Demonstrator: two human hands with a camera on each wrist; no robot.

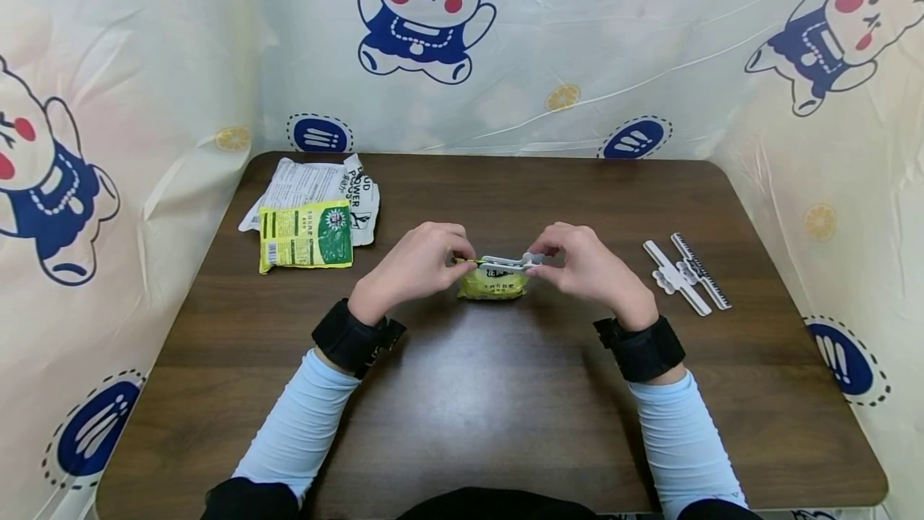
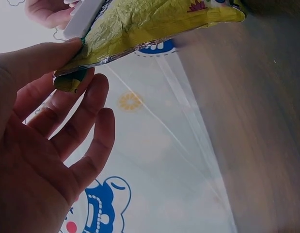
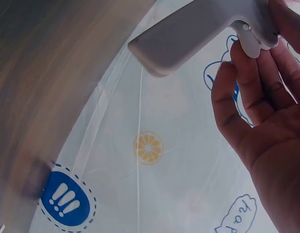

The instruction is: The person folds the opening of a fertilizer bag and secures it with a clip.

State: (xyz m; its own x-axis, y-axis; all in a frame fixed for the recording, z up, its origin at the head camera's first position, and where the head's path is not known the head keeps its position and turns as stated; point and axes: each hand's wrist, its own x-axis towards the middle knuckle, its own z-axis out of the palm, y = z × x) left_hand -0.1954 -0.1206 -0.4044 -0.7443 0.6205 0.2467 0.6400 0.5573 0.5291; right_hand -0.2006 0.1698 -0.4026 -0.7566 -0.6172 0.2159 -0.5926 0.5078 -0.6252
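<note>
Toward the far left of the table, a white printed pouch (image 1: 299, 183) with a flat yellow-green packet (image 1: 303, 235) overlapping its near part, by the look of it set aside out of the arms' way. Next, the left hand (image 1: 426, 263), thumb and forefinger pinching a corner of the small yellow packet (image 1: 492, 287), other fingers loosely spread; probably a grip for steadying the edge. Between both hands, near mid-table, that same packet, with a white clip (image 1: 505, 264) across its top edge; contact with the wood below impossible to tell. Then the right hand (image 1: 581, 263), pinching the clip's right end, fingers at a small lever (image 3: 247, 42), a hold seemingly chosen for control of the catch. Farther right, a white loose clip (image 1: 677, 278) and a dark-toothed piece (image 1: 702, 271), slanted side by side, presumably for easy reach. Underneath, a dark brown wood-grain table (image 1: 462, 456) with rounded corners and soft glare near the middle. Around the far side and both flanks, a pale, creased sheet (image 1: 613, 38) printed with bears, orange slices and blue ovals.
</note>
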